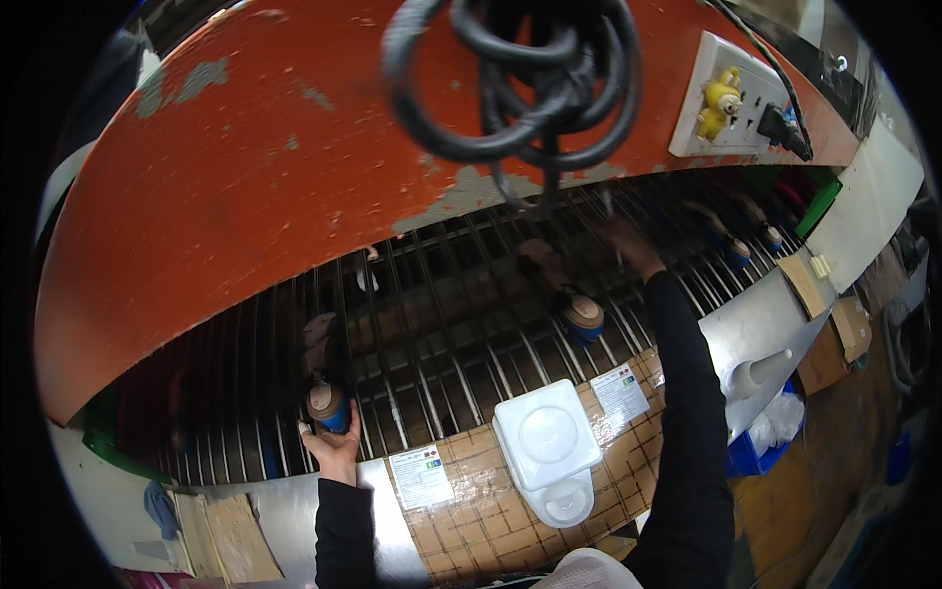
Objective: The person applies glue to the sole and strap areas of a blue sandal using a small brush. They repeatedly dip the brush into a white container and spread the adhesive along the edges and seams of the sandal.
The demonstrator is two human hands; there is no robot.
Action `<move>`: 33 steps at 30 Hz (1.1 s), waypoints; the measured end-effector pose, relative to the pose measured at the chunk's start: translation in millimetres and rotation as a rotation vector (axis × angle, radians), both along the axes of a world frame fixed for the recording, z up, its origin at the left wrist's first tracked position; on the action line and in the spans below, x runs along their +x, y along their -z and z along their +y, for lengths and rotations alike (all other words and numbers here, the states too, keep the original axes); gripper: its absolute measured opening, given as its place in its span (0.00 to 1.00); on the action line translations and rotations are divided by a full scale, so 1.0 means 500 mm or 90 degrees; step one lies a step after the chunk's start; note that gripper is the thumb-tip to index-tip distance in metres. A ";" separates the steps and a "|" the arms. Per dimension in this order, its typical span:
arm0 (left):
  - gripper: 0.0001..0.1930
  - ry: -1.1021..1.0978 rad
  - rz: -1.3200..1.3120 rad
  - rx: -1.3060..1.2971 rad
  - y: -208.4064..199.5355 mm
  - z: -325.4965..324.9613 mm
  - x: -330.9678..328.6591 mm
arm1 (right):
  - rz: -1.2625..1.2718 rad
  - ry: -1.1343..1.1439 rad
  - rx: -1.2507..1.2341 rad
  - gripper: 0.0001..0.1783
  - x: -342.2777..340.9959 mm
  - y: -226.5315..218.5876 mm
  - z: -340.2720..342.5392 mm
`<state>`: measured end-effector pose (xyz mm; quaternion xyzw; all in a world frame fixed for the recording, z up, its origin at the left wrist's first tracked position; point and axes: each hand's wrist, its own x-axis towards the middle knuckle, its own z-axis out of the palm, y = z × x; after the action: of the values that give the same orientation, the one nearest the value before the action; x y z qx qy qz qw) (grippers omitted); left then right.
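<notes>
Heel toward me, a shoe on a blue last [329,406] lies on the metal bars of the rack [422,334]. My left hand [337,450] grips its heel end, thumb on one side and fingers on the other; a white covering is on a fingertip. Farther right, a second shoe on a blue last [581,316] rests on the bars, its sole side up. My right hand [633,247] reaches over the bars beyond that shoe. Motion blurs its fingers; a thin pale streak shows near them, too smeared to name.
An orange metal hood [245,147] with hanging coiled black cable [549,88] overhangs the bars. Nearer me, a white plastic container [546,437] stands on a brown patterned board [471,510]. More lasted shoes [738,253] sit at far right. A blue bin [760,452] is lower right.
</notes>
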<state>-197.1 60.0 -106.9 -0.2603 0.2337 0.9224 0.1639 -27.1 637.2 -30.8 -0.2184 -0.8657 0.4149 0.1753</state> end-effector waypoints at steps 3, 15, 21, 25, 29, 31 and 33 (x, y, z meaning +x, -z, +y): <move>0.34 0.009 0.012 0.038 -0.017 0.006 0.003 | -0.214 -0.240 -0.003 0.39 0.024 -0.022 -0.104; 0.39 0.089 -0.004 0.123 0.009 -0.002 -0.013 | 0.102 0.129 0.376 0.23 0.070 -0.042 -0.247; 0.54 0.127 0.045 0.044 -0.026 -0.022 0.028 | 0.387 0.180 0.011 0.19 0.236 -0.178 -0.335; 0.49 0.090 0.155 -0.014 -0.105 -0.027 0.161 | 0.519 0.166 0.058 0.16 0.409 -0.230 -0.499; 0.40 0.504 0.406 0.070 -0.166 -0.015 0.379 | 0.607 0.008 -0.124 0.19 0.489 -0.248 -0.673; 0.42 0.710 0.419 0.176 -0.182 -0.017 0.471 | 0.622 0.016 -0.248 0.23 0.502 -0.225 -0.762; 0.49 0.822 0.390 0.281 -0.186 -0.031 0.536 | 0.598 0.041 -0.226 0.25 0.500 -0.196 -0.826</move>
<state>70.8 44.6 -13.8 0.2365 0.1846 0.6993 0.6488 222.7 224.0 67.2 -0.0612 -0.6019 0.6037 0.5192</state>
